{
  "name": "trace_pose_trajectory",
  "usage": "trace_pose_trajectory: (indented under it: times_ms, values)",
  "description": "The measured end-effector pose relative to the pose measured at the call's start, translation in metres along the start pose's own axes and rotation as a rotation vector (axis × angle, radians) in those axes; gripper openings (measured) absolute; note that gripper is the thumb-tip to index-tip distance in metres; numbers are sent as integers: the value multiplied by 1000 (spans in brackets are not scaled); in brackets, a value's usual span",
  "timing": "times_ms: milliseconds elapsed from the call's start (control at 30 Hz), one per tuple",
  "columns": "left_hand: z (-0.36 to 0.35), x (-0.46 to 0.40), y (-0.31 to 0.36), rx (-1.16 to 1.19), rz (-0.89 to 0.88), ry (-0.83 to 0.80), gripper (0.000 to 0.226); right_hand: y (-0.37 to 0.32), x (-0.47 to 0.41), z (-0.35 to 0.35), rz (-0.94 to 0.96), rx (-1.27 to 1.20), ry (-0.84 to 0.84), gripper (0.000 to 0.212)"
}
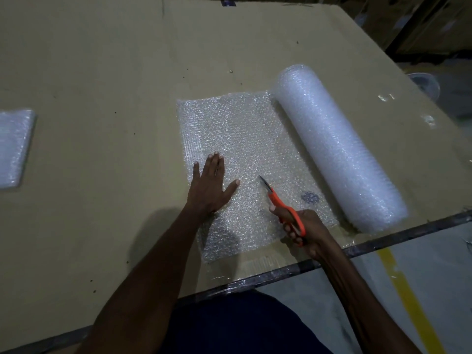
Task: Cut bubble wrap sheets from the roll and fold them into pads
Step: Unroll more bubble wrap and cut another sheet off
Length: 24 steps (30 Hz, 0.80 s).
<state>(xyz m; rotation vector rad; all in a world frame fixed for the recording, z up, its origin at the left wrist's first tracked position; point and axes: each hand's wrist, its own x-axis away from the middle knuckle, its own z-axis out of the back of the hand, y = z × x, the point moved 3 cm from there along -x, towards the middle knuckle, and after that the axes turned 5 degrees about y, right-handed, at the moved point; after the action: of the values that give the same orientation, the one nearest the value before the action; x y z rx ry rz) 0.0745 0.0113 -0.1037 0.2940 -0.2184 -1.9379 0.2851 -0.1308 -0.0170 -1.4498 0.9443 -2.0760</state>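
Observation:
A thick white bubble wrap roll lies slanted on the right of the cardboard-covered table. An unrolled clear sheet spreads from it to the left. My left hand lies flat on the sheet's near left part, fingers spread. My right hand grips orange-handled scissors near the sheet's front edge. Their blades point up and left over the sheet and look nearly closed.
A folded bubble wrap pad rests at the far left edge of the view. The table's dark front edge runs diagonally; beyond it is grey floor with a yellow line. Bits of clear tape lie right of the roll.

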Motion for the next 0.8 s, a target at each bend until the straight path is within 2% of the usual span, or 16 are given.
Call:
trace_pose_trajectory:
  times_ms: [800]
  values:
    - [1,4,0,15,21,-13,91,-16,-17,-20,38,-7,19,40]
